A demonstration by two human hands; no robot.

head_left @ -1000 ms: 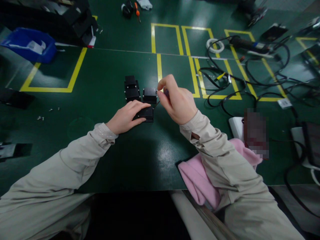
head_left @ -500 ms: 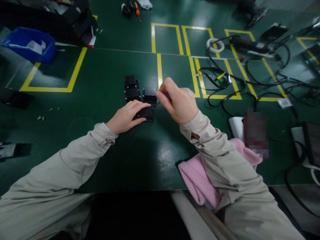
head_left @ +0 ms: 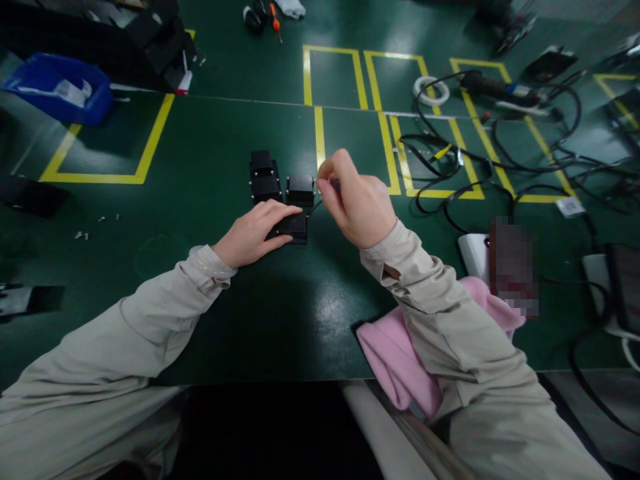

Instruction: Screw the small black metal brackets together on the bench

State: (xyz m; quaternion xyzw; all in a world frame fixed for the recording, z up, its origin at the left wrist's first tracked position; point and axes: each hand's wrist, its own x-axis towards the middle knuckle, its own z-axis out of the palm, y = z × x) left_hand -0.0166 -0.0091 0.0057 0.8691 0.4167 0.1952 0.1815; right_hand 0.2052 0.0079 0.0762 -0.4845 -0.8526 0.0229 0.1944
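My left hand [head_left: 253, 233] lies flat over a small black box [head_left: 294, 228] on the green table and holds it down. My right hand [head_left: 357, 200] is closed around a thin tool whose dark tip [head_left: 314, 208] reaches the box's right edge; the handle is mostly hidden in the fist. Just beyond stand more black boxes: one [head_left: 300, 190] next to my right fingers, and two [head_left: 263, 177] stacked close together on the left.
Yellow tape rectangles [head_left: 333, 77] mark the table. Tangled black cables [head_left: 480, 157] and a white tape ring [head_left: 427, 90] lie at the right. A blue bin [head_left: 60, 87] sits far left. A pink cloth [head_left: 400, 353] hangs at the near edge under my right sleeve.
My right hand dipped slightly and then rose again, twisting a little over the tool. My left hand and the boxes have stayed in place.
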